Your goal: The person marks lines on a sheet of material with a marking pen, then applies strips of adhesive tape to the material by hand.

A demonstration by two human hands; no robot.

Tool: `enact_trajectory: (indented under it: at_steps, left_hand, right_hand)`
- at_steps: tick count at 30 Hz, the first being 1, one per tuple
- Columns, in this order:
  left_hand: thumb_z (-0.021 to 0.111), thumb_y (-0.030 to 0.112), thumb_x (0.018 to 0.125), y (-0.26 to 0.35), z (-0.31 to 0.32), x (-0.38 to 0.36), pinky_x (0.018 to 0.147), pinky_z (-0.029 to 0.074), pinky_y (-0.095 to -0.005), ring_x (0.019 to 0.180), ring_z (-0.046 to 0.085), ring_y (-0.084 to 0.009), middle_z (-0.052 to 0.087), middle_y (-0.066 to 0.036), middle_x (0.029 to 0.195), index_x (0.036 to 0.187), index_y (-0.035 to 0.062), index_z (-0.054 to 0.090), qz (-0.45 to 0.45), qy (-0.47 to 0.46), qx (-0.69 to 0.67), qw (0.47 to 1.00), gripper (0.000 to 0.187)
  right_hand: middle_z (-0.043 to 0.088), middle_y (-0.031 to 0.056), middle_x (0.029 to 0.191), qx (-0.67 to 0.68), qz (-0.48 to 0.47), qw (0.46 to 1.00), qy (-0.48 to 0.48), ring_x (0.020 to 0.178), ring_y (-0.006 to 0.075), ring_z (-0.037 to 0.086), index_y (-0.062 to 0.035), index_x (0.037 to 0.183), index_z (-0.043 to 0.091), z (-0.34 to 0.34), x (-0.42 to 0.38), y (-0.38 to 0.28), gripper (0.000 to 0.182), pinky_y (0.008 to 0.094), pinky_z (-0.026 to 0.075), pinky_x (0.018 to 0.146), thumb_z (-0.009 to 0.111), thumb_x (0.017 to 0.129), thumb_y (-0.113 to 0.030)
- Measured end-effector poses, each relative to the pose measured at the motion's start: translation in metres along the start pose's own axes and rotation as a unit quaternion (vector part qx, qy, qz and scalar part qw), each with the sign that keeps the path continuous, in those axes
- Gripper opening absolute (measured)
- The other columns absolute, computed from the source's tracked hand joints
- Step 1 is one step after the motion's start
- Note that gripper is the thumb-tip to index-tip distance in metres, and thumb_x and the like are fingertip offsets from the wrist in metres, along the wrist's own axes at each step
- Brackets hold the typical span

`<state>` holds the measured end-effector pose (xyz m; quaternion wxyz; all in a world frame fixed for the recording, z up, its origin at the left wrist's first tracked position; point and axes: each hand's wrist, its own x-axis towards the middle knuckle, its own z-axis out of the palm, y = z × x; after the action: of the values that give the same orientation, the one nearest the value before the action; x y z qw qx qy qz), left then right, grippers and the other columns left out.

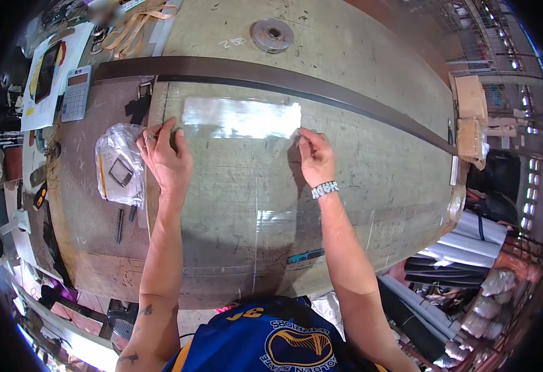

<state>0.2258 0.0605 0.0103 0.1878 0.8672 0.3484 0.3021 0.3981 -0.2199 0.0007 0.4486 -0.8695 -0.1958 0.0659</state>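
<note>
A shiny, glare-covered plastic sheet (240,118) lies on the worktable in front of me. My right hand (316,160), with a beaded bracelet at its wrist, pinches the sheet's lower right corner between thumb and fingers. Near the opposite end, my left hand (167,160) rests low over the table, thumb and index finger apart. A ring shows on one of its fingers. Just left of that hand sits a clear plastic bag (119,186) with a square metal buckle (121,172) on it.
A long dark metal bar (253,75) crosses the table beyond the sheet. Behind it stands a round metal weight (272,35). Calculator (76,94), phone (48,71) and tan straps (136,31) occupy the far left. Rolls of material (470,239) are stacked at right, near a cardboard box (470,139).
</note>
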Motion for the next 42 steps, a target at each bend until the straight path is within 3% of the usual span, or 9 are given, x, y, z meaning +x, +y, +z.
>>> enact_trajectory:
  at_steps: [10,13,16,19,22,28,30,33,42]
  left_hand:
    - [0.069,0.008,0.089,0.000,0.001,0.000,0.103,0.044,-0.0465,0.112,0.056,-0.0322,0.066,-0.008,0.113,0.118,0.0148,0.079,-0.013,-0.011,0.006,1.000,0.031]
    - [0.068,0.009,0.090,-0.006,0.008,0.001,0.105,0.042,-0.0469,0.115,0.056,-0.0336,0.067,-0.009,0.117,0.119,0.0143,0.078,-0.033,-0.010,-0.004,0.999,0.031]
    - [0.068,0.012,0.090,-0.014,0.010,-0.001,0.107,0.040,-0.0487,0.118,0.056,-0.0361,0.067,-0.013,0.120,0.124,0.0107,0.073,-0.005,0.010,-0.038,0.999,0.034]
    - [0.072,0.014,0.091,-0.014,0.002,-0.003,0.106,0.041,-0.0500,0.119,0.056,-0.0382,0.066,-0.016,0.121,0.129,0.0074,0.067,0.037,0.039,-0.042,0.998,0.039]
    - [0.078,0.023,0.089,-0.010,-0.002,-0.021,0.109,0.040,-0.0524,0.123,0.055,-0.0403,0.064,-0.019,0.128,0.137,0.0053,0.061,0.072,0.034,-0.019,0.997,0.053]
    - [0.088,0.046,0.078,0.072,-0.036,-0.141,0.117,0.033,-0.0604,0.139,0.043,-0.0466,0.050,-0.027,0.149,0.145,0.0051,0.055,0.088,-0.066,-0.023,0.994,0.085]
    - [0.089,0.050,0.076,0.097,-0.042,-0.173,0.121,0.028,-0.0598,0.146,0.036,-0.0477,0.043,-0.027,0.156,0.151,0.0069,0.050,0.070,-0.099,0.007,0.993,0.094]
    - [0.089,0.056,0.074,0.108,-0.042,-0.193,0.125,0.021,-0.0591,0.154,0.025,-0.0474,0.032,-0.027,0.165,0.157,0.0093,0.042,0.010,-0.128,0.038,0.991,0.107]
    - [0.090,0.059,0.070,0.056,-0.094,-0.196,0.128,0.013,-0.0595,0.158,0.015,-0.0465,0.024,-0.026,0.169,0.160,0.0109,0.039,-0.136,-0.122,0.105,0.978,0.114]
  right_hand:
    - [0.060,0.0000,0.094,0.003,-0.007,1.000,-0.011,0.082,0.0099,0.058,-0.0070,0.125,0.075,-0.001,0.000,0.000,0.023,0.0244,0.049,0.073,0.064,0.104,-0.006]
    - [0.066,0.0006,0.100,0.026,-0.035,0.999,-0.023,0.085,0.0102,0.061,-0.0045,0.125,0.074,-0.003,0.004,0.008,0.024,0.0247,0.050,0.077,0.065,0.103,-0.004]
    - [0.073,0.0036,0.109,0.190,0.122,0.974,-0.037,0.090,0.0116,0.066,-0.0014,0.126,0.072,-0.017,-0.003,-0.004,0.025,0.0251,0.053,0.082,0.066,0.102,-0.007]
    - [0.073,0.0084,0.114,0.153,0.054,0.987,0.019,0.096,0.0140,0.069,-0.0020,0.128,0.071,-0.046,-0.023,0.005,0.028,0.0237,0.053,0.080,0.066,0.102,-0.009]
    - [0.074,0.0114,0.116,0.039,0.050,0.996,0.057,0.102,0.0191,0.071,0.0010,0.127,0.070,-0.094,-0.071,-0.008,0.029,0.0281,0.055,0.085,0.067,0.101,-0.011]
    - [0.067,0.0255,0.132,-0.201,-0.060,0.975,0.076,0.122,0.0437,0.064,0.0036,0.131,0.067,-0.184,-0.183,0.054,0.035,0.0458,0.051,0.105,0.064,0.100,-0.013]
    - [0.060,0.0271,0.144,-0.256,-0.086,0.961,0.066,0.134,0.0447,0.057,0.0013,0.140,0.062,-0.209,-0.201,0.092,0.044,0.0485,0.045,0.112,0.064,0.101,-0.019]
    - [0.042,0.0202,0.164,-0.332,-0.022,0.943,0.008,0.154,0.0399,0.036,-0.0040,0.155,0.048,-0.228,-0.217,0.126,0.059,0.0578,0.030,0.122,0.057,0.106,-0.035]
    - [0.039,0.0171,0.167,-0.331,-0.065,0.939,-0.070,0.155,0.0386,0.033,-0.0052,0.155,0.050,-0.185,-0.225,0.088,0.058,0.0588,0.025,0.124,0.054,0.107,-0.038]
